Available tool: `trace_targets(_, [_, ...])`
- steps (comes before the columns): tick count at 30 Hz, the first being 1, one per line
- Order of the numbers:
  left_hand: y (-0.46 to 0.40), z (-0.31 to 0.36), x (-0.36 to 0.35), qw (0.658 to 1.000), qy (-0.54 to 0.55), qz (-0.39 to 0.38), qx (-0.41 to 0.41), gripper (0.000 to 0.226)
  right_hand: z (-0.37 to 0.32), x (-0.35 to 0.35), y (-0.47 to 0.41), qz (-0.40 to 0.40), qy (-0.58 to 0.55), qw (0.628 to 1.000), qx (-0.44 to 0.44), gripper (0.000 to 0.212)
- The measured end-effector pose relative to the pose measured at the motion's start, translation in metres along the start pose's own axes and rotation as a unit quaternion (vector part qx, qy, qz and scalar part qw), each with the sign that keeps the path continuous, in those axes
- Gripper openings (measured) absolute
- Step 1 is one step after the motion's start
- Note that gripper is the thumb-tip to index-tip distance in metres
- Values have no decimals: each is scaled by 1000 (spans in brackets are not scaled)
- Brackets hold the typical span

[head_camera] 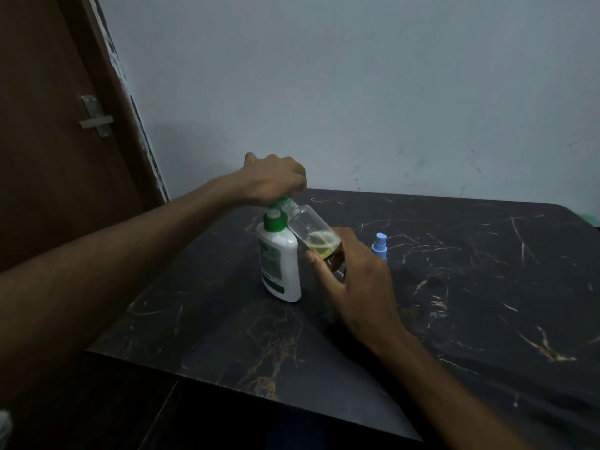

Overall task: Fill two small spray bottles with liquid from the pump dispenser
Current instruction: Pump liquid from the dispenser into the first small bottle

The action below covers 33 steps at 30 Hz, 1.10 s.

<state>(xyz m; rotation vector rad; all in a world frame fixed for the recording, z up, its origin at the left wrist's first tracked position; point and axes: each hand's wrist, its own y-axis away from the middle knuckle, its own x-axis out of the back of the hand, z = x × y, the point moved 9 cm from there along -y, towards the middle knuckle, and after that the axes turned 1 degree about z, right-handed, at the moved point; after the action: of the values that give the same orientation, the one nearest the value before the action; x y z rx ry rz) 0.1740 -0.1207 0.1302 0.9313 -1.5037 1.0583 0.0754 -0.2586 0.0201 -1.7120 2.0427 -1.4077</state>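
Fingers (328, 254) of the right hand (360, 287) pinch a tilted clear bottle (311, 232); the left hand (276, 180), fingers curled together, presses the pump dispenser (281, 267) at frame centre.

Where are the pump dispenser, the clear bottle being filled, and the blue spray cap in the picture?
pump dispenser (281, 267), head view, on its white body.
clear bottle (310, 227), head view, on its tilted transparent wall above the yellowish liquid.
blue spray cap (379, 244), head view, on its light blue nozzle part.
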Motion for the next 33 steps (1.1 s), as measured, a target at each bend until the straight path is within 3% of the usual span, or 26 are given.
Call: trace_targets(33, [1, 1, 1, 1000, 0, -5, 0, 35, -3, 3, 0, 10, -7, 1000, 16, 30])
